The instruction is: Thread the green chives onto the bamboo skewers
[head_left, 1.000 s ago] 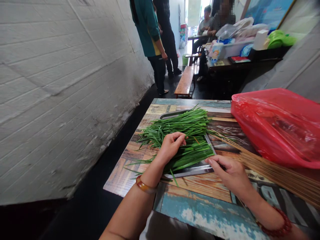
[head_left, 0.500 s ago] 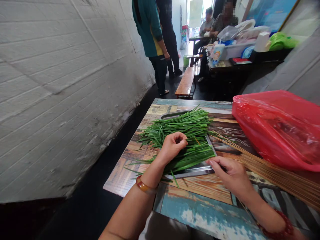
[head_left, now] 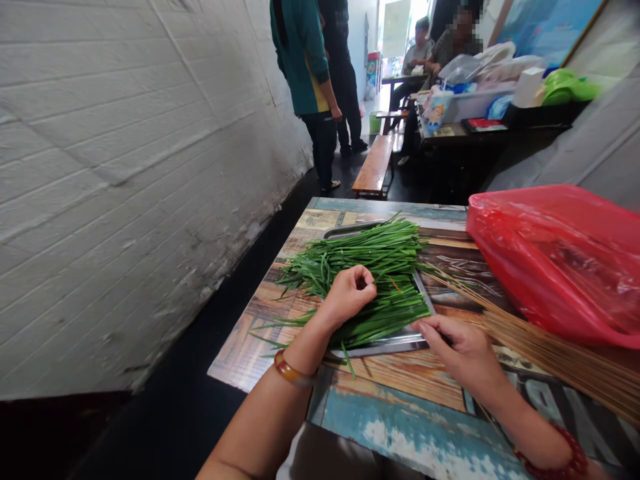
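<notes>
A thick heap of green garlic chives (head_left: 360, 250) lies across a metal tray (head_left: 407, 343), its leafy ends hanging over the left side. My left hand (head_left: 350, 293) is closed in a pinch over the middle of the chives; whatever its fingertips grip is too small to make out. At the tray's near right corner, my right hand (head_left: 460, 347) is closed on a thin wooden skewer (head_left: 493, 420), whose lower part shows below the wrist. A short orange-brown piece of stick among the chives lines up with it. The right fingertips are beside the cut chive ends.
Many loose skewers (head_left: 560, 353) lie right of the tray, beside a large red plastic bag (head_left: 555, 247). Beyond the patterned table (head_left: 390, 427) stand a wooden bench (head_left: 375, 167) and a cluttered table (head_left: 460, 133). Several people are at the back; a white wall (head_left: 150, 167) runs along the left.
Both hands keep nearly the same pose over the chives. The whole view has shifted very slightly.
</notes>
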Tool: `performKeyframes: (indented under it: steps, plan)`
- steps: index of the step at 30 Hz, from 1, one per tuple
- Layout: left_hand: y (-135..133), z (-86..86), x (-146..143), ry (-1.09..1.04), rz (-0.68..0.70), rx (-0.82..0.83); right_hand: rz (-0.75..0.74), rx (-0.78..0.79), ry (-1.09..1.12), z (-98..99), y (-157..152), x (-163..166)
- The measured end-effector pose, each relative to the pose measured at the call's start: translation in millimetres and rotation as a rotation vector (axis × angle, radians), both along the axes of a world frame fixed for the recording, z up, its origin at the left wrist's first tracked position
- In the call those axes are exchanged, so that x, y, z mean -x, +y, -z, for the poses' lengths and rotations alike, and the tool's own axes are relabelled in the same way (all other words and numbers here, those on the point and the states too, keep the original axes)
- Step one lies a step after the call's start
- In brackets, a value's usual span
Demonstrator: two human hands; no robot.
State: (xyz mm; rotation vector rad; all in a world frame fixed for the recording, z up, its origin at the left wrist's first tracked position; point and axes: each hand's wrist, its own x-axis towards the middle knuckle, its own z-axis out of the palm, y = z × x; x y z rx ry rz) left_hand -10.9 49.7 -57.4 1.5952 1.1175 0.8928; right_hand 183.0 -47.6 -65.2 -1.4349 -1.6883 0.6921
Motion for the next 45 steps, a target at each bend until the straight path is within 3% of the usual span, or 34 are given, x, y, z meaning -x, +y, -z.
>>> performKeyframes:
  steps: [9, 24, 32, 45]
  plan:
    - [-1.6, -1.2, -0.6, 0.046, 0.071, -0.068, -0.041, 0.006, -0.013, 1.7, 1.7, 0.0]
    - [-4.8, -7.7, -0.7, -0.076, 0.15, 0.068, -0.047, 0.026, -0.018, 6.0, 3.7, -2.4]
    - [-1.7, -4.1, -0.7, -0.174, 0.045, 0.096, -0.044, 0.007, -0.005, 5.9, 3.3, -2.6]
    - [-2.9, -5.1, -3.4, -0.268, -0.002, 0.225, 0.004, -0.005, -0.026, 4.8, 2.0, -2.1]
